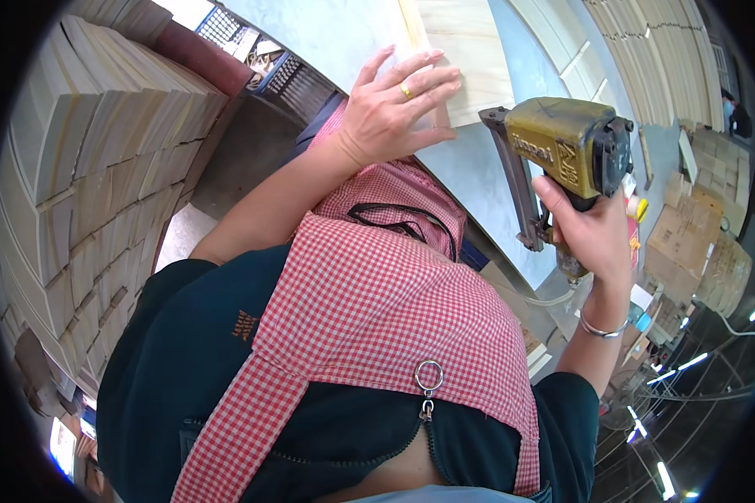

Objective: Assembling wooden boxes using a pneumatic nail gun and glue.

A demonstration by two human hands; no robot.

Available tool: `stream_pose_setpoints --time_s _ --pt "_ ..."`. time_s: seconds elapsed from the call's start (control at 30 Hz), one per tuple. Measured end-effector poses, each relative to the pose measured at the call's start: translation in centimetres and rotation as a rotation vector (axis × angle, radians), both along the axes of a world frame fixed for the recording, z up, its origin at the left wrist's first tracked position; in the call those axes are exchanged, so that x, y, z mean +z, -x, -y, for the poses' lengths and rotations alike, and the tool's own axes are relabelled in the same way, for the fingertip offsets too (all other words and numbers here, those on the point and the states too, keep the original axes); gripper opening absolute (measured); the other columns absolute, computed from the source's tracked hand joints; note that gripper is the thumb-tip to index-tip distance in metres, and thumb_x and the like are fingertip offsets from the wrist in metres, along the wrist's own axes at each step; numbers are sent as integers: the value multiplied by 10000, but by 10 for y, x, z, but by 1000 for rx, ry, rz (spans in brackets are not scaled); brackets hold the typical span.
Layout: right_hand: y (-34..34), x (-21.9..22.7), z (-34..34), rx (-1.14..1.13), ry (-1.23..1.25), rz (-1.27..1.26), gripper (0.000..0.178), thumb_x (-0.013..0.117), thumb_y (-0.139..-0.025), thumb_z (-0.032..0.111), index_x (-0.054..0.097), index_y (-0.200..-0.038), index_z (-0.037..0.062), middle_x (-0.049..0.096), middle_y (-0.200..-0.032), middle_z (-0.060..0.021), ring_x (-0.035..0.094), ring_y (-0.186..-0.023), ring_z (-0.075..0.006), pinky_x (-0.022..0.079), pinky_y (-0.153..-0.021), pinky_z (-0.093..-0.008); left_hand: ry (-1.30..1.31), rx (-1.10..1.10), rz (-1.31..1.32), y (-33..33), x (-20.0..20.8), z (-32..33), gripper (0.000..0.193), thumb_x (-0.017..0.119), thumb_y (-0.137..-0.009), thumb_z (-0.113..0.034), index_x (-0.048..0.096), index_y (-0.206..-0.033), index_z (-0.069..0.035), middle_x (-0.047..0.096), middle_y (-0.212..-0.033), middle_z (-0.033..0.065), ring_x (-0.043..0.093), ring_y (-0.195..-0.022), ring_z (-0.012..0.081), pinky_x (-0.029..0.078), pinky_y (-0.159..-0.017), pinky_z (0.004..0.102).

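My left hand (pixel 390 113) lies flat with fingers spread on the near end of a pale wooden board (pixel 470 50), which rests on a light grey-blue worktop (pixel 478 180). A ring sits on one finger. My right hand (pixel 591 239), a metal bangle at its wrist, grips the handle of a yellow-olive pneumatic nail gun (pixel 570 142). The gun is held just right of the board, its dark magazine rail (pixel 524 193) hanging over the worktop, apart from the board's edge. An air hose leaves the handle's bottom.
Tall stacks of cut wooden pieces (pixel 101 168) fill the left side. More stacked slats (pixel 663 59) lie at the upper right, with cardboard boxes (pixel 688 243) beyond the worktop. My red checked apron (pixel 377 310) over dark clothing fills the lower middle.
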State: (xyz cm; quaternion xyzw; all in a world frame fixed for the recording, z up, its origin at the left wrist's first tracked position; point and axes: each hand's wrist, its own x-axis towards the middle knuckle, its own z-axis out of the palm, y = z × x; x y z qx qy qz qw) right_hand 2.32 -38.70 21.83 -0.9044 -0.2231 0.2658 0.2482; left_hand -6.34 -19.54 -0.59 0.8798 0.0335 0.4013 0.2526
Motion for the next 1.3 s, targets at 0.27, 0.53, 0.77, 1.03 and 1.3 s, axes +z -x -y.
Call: stream_pose_setpoints --time_s 0.27,0.53,0.77,1.03,1.3 --pt "20 -4 -7 4 -117 -25 338 808 -842 142 688 -1078 -69 757 -945 -157 726 -743 -223 573 -607 -303 69 -42 -64 -3 -1 -5 733 885 -664 -311 648 -1349 -200 596 -1443 -56 515 -1356 139 369 -1111 349" --pt "24 -10 -13 -33 -101 -68 315 801 -846 121 690 -1072 -70 760 -934 -156 731 -738 -216 570 -596 -291 52 -33 -60 -3 -1 -4 725 880 -654 -289 656 -1339 -212 602 -1438 -61 517 -1352 129 346 -1116 336" --pt "35 0 -26 -234 136 -147 292 787 -867 129 692 -1062 -67 758 -922 -150 737 -768 -221 573 -612 -289 54 -17 -44 -4 -4 -3 704 879 -661 -292 663 -1326 -213 608 -1430 -62 521 -1347 124 319 -1142 352" --pt "46 -18 -14 -180 -78 -21 307 789 -869 149 683 -1070 -58 736 -847 -121 671 -593 -164 521 -501 -257 38 -12 -27 -5 -4 -3 694 876 -671 -313 663 -1324 -214 611 -1425 -62 523 -1346 123 302 -1161 365" --pt "50 -5 -17 -369 -47 -105 348 801 -856 150 651 -1098 -51 677 -752 -82 516 -416 -93 420 -382 -226 -76 -90 -204 7 21 -18 663 828 -755 -395 634 -1350 -178 558 -1462 -23 507 -1343 139 284 -1171 445"
